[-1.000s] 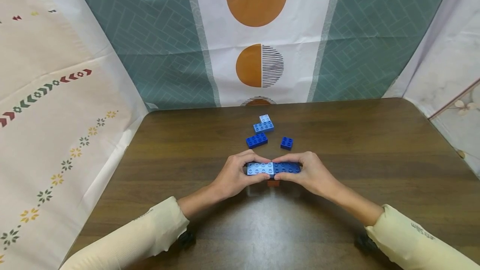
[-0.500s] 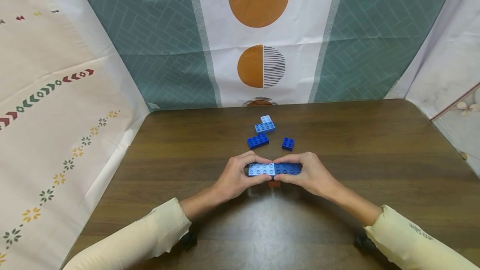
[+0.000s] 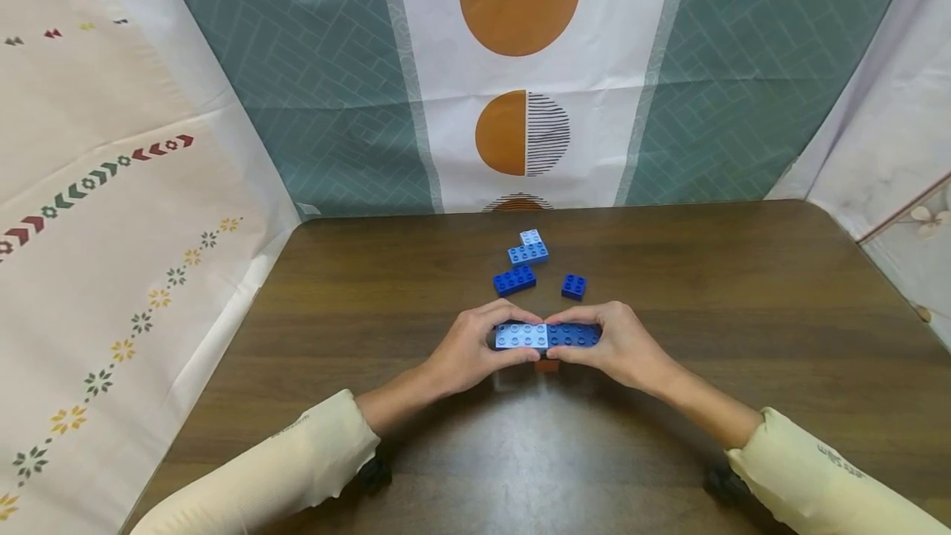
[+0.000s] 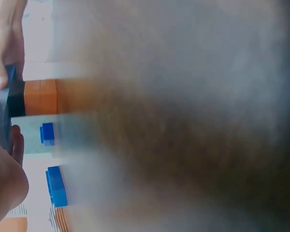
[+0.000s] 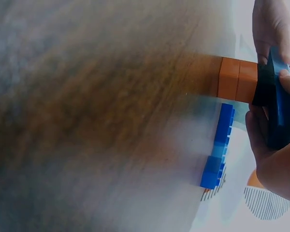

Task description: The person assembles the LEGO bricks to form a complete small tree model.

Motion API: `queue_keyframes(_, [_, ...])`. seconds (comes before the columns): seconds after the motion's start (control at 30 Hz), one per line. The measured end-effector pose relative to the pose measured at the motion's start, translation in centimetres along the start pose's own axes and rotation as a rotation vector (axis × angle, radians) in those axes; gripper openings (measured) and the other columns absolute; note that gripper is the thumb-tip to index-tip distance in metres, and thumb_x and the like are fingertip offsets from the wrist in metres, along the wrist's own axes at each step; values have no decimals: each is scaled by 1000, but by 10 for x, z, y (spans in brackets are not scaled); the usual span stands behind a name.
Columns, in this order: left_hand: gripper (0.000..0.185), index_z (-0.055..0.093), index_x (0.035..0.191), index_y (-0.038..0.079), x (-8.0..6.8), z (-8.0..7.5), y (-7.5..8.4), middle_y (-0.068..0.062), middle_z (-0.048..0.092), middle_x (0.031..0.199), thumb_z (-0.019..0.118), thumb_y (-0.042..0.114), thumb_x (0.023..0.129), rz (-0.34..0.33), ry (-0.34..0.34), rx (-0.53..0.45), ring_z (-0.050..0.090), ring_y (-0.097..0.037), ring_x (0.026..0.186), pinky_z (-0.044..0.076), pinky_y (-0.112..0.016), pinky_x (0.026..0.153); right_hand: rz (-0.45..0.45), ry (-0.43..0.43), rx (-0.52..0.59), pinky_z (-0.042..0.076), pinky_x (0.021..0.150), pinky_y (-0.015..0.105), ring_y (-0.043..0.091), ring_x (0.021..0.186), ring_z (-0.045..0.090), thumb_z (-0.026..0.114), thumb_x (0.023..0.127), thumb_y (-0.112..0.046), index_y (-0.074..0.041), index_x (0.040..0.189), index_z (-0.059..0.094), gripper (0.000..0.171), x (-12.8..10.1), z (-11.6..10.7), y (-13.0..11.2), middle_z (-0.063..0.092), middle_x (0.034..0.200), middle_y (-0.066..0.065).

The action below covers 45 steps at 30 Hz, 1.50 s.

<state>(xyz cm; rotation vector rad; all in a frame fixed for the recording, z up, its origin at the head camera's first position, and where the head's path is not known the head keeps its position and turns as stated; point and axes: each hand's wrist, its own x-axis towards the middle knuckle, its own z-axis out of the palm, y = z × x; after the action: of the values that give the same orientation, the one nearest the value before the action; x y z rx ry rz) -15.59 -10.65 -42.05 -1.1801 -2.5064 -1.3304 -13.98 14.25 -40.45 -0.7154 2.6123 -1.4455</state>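
A light blue toy building brick [image 3: 520,336] and a dark blue brick [image 3: 574,335] lie end to end on top of a small stack. My left hand [image 3: 475,345] pinches the light blue one between thumb and fingers. On the other side, my right hand [image 3: 613,345] grips the dark blue one the same way, and both hands' fingertips meet near the seam. Below them the right wrist view shows a black brick [image 5: 264,84] over orange bricks [image 5: 238,79] that stand on the table. The hands partly cover the two top bricks.
Behind the hands lie a blue eight-stud brick [image 3: 514,280], a small blue brick [image 3: 574,286], a medium blue brick [image 3: 528,253] and a pale blue brick [image 3: 531,236] touching it. Patterned cloths [image 3: 342,106] hang around the wooden table [image 3: 713,287].
The head view has shifted slightly, so everything appears a little farther right and lower. Both hands keep their hold on the same bricks.
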Motion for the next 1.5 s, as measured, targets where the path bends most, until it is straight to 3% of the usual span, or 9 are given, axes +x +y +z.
queue_keyframes(0.2, [31, 68, 123, 18, 9, -11, -5, 9, 67, 119, 63, 35, 99, -45, -34, -59, 62, -5, 109, 53, -30, 92, 14, 1, 3, 57, 75, 28, 17, 87, 64, 85, 77, -38, -22, 112, 75, 39, -1, -1, 0, 72, 108, -2])
queue_keyframes(0.47, [34, 66, 123, 13, 38, -30, -28, 0, 69, 120, 71, 26, 92, -67, 112, -68, 66, -23, 110, 53, -37, 95, 25, 5, -21, 55, 77, 30, 18, 90, 62, 86, 76, -39, -25, 111, 76, 39, -1, -2, -1, 71, 110, -1])
queue_keyframes(0.63, [49, 60, 136, 17, 58, -38, -49, 1, 63, 133, 74, 30, 90, -214, 150, -53, 61, -26, 121, 49, -40, 101, 30, 5, -21, 55, 80, 31, 17, 91, 62, 85, 76, -40, -25, 111, 76, 39, 0, -2, -2, 71, 112, -1])
queue_keyframes(0.8, [59, 50, 146, 17, 75, -35, -70, -1, 55, 144, 72, 30, 92, -393, 150, -42, 54, -22, 130, 45, -38, 106, 37, 2, -30, 55, 81, 31, 18, 92, 62, 86, 76, -39, -25, 112, 76, 40, -1, -3, -1, 70, 114, 1])
queue_keyframes(0.93, [64, 44, 149, 11, 84, -29, -85, -4, 50, 148, 70, 29, 94, -468, 126, -9, 51, -23, 133, 43, -38, 108, 31, -1, -34, 55, 79, 31, 18, 91, 62, 85, 76, -39, -24, 113, 76, 41, 0, -3, -1, 70, 113, 2])
queue_keyframes(1.17, [63, 46, 148, 12, 93, -25, -96, -6, 52, 146, 72, 27, 93, -514, 88, 24, 52, -23, 132, 43, -38, 107, 22, -20, -41, 55, 81, 33, 18, 91, 61, 84, 77, -39, -23, 114, 75, 41, 2, -2, -1, 70, 113, 3])
queue_keyframes(1.5, [58, 54, 143, 18, 101, -19, -97, -2, 57, 142, 74, 29, 90, -501, 26, 111, 56, -20, 127, 46, -34, 104, 25, -26, -36, 55, 77, 30, 18, 90, 61, 84, 78, -38, -21, 115, 75, 42, 2, -4, 0, 72, 111, 0])
